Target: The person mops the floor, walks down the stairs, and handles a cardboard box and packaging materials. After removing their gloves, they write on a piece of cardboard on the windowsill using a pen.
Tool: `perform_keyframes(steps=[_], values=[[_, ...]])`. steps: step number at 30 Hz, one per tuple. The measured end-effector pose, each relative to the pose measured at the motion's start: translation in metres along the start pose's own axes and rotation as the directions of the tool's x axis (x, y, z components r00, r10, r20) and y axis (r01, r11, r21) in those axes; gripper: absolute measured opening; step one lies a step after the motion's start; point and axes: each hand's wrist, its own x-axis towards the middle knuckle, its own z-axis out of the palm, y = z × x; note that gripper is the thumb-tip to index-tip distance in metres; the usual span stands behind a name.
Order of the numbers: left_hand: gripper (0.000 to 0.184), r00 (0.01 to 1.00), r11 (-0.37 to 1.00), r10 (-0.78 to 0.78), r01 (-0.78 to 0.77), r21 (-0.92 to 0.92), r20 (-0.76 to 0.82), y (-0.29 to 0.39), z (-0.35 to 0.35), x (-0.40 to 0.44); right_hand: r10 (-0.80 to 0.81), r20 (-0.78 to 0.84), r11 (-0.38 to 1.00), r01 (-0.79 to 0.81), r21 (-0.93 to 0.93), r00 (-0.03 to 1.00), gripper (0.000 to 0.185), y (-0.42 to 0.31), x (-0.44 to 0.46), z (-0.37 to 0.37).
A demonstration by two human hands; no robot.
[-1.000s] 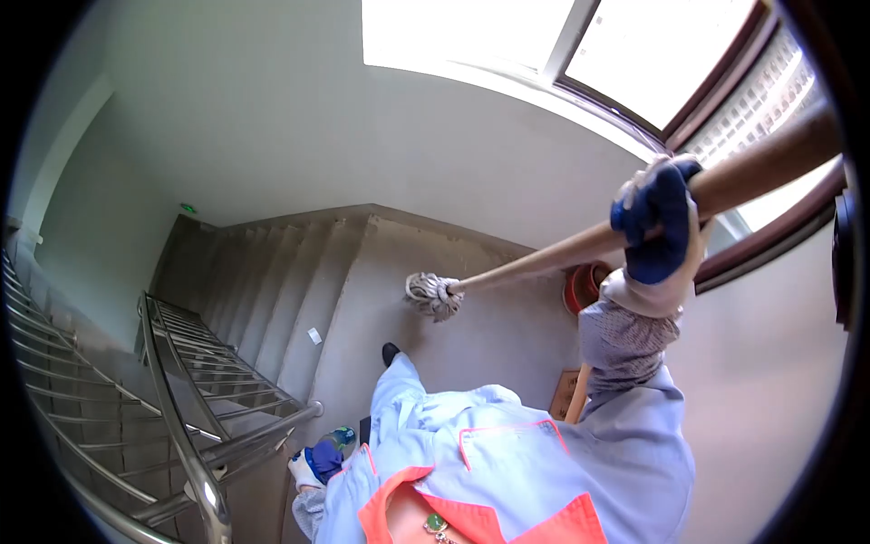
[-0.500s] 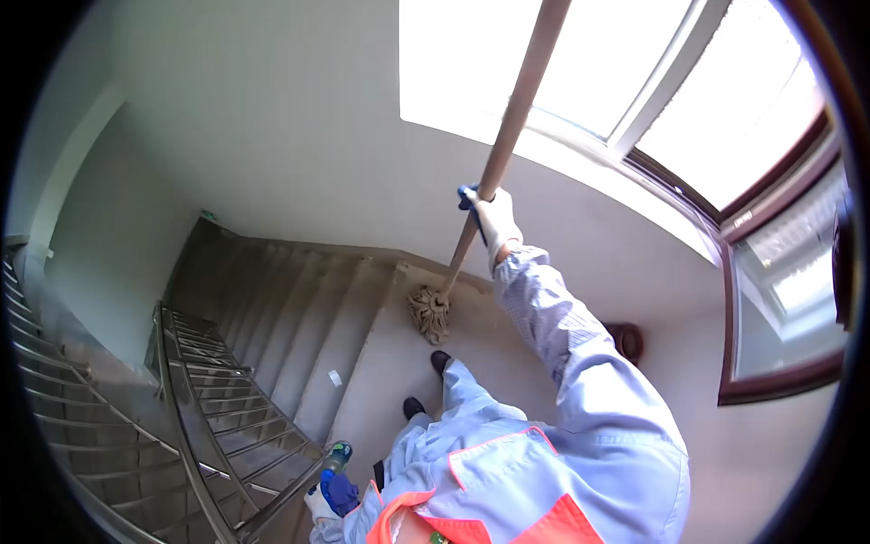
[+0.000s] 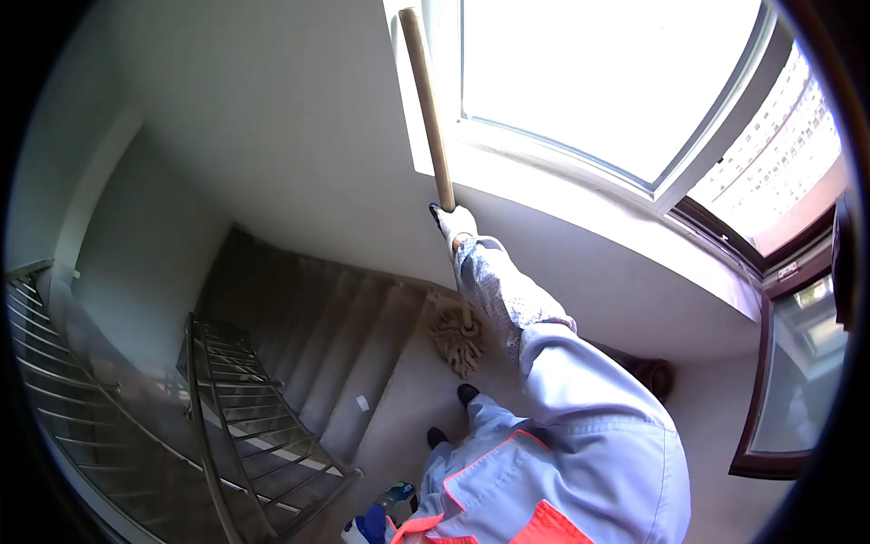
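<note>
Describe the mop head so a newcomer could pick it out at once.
Find the staircase, then the landing next to it. On that landing, just beyond the person's dark shoes, is the mop head. Unlike those shoes, it is a shaggy, grey-brown bundle of strands at the foot of the wooden handle gripped by the right hand.

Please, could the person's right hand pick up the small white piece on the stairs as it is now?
Probably not: the right hand is closed around the mop handle, well above the floor, while the white piece lies low on a step.
</note>
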Motion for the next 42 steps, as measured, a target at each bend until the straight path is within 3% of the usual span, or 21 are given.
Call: perform_keyframes(steps=[2, 5, 9, 13, 14, 16, 17, 19, 21, 22, 23, 24, 25, 26, 27, 28, 32, 34, 37, 40, 42], values=[[0.045, 0.967, 0.874, 0.201, -0.25, 0.418, 0.159, 0.033, -0.011, -0.015, 0.074, 0.057, 0.997, -0.074, -0.004, 0.996, 0.062, -0.008, 0.003, -0.005], [0.054, 0.932, 0.827, 0.319, -0.363, 0.428, 0.174, 0.078, -0.018, -0.02, 0.119, 0.099, 0.992, -0.122, 0.02, 0.988, 0.068, -0.006, 0.01, -0.002], [0.059, 0.73, 0.422, 0.624, -0.614, 0.667, 0.278, 0.168, -0.022, -0.033, 0.16, 0.205, 0.982, -0.177, 0.067, 0.966, 0.068, 0.01, 0.004, -0.006], [0.072, 0.79, 0.431, 0.36, -0.613, 0.662, 0.496, 0.144, -0.008, 0.065, -0.079, -0.071, 0.995, 0.073, -0.074, 0.994, 0.057, 0.052, -0.105, -0.031], [0.076, 0.599, 0.421, 0.645, -0.797, 0.433, 0.475, 0.105, 0.01, 0.106, -0.256, 0.035, 0.958, 0.259, -0.123, 0.966, 0.056, 0.092, -0.125, -0.021], [0.074, 0.374, 0.169, 0.794, -0.893, 0.418, 0.479, 0.137, 0.018, 0.135, -0.342, 0.208, 0.93, 0.362, -0.066, 0.916, 0.041, 0.159, -0.196, -0.035], [0.069, 0.404, 0.22, 0.773, -0.894, 0.391, 0.489, 0.15, 0.024, 0.148, -0.229, 0.366, 0.956, 0.279, -0.092, 0.902, 0.04, 0.182, -0.239, -0.064], [0.059, 0.501, 0.376, 0.703, -0.864, 0.334, 0.505, 0.182, 0.045, 0.161, -0.121, 0.31, 0.97, 0.179, -0.166, 0.943, 0.043, 0.278, -0.308, -0.095], [0.048, 0.546, 0.479, 0.657, -0.835, 0.272, 0.519, 0.207, 0.064, 0.172, 0.428, 0.178, 0.898, -0.395, -0.193, 0.886, 0.052, 0.322, -0.383, -0.182], [0.044, 0.56, 0.516, 0.642, -0.821, 0.245, 0.523, 0.216, 0.072, 0.174, 0.461, -0.213, 0.81, -0.507, -0.296, 0.861, 0.034, 0.383, -0.415, -0.205], [0.039, 0.566, 0.543, 0.629, -0.811, 0.22, 0.534, 0.227, 0.08, 0.176, 0.18, -0.176, 0.537, -0.247, -0.807, 0.968, 0.021, 0.48, -0.447, -0.241], [0.035, 0.568, 0.568, 0.614, -0.8, 0.193, 0.548, 0.237, 0.086, 0.177, 0.45, -0.429, 0.296, -0.584, -0.756, 0.783, 0.019, 0.484, -0.477, -0.306], [0.032, 0.568, 0.593, 0.598, -0.788, 0.165, 0.565, 0.248, 0.093, 0.173, 0.491, -0.67, 0.396, -0.828, -0.398, 0.557, 0.024, 0.519, -0.511, -0.372], [0.029, 0.565, 0.633, 0.578, -0.766, 0.114, 0.588, 0.259, 0.1, 0.164, 0.572, -0.814, 0.687, -0.602, 0.407, 0.103, 0.034, 0.551, -0.548, -0.442], [0.028, 0.57, 0.69, 0.547, -0.721, 0.054, 0.613, 0.278, 0.105, 0.143, 0.554, -0.818, 0.811, -0.123, 0.572, -0.153, 0.046, 0.565, -0.583, -0.51], [0.025, 0.571, 0.759, 0.518, -0.65, -0.035, 0.637, 0.294, 0.107, 0.117, 0.507, -0.827, 0.862, 0.16, 0.481, -0.244, 0.059, 0.58, -0.614, -0.57], [0.02, 0.508, 0.772, 0.518, -0.624, -0.12, 0.688, 0.329, 0.116, 0.065, 0.366, -0.922, 0.889, 0.339, 0.307, -0.125, 0.079, 0.431, -0.628, -0.714], [0.022, 0.538, 0.792, 0.453, -0.609, -0.043, 0.71, 0.341, 0.125, 0.042, 0.259, -0.96, 0.931, 0.292, 0.218, -0.109, 0.081, 0.442, -0.627, -0.771], [0.022, 0.355, 0.557, 0.554, -0.831, -0.018, 0.753, 0.322, 0.145, 0.082, 0.418, -0.906, 0.908, 0.008, 0.419, -0.067, 0.077, 0.405, -0.607, -0.778], [0.023, 0.283, 0.401, 0.575, -0.915, 0.037, 0.767, 0.308, 0.16, 0.083, 0.13, -0.975, 0.988, -0.063, 0.143, -0.181, 0.065, 0.494, -0.606, -0.81], [0.024, 0.304, 0.365, 0.546, -0.925, 0.106, 0.78, 0.31, 0.165, 0.071, 0.141, -0.975, 0.99, 0.022, 0.139, -0.169, 0.054, 0.459, -0.597, -0.787]])
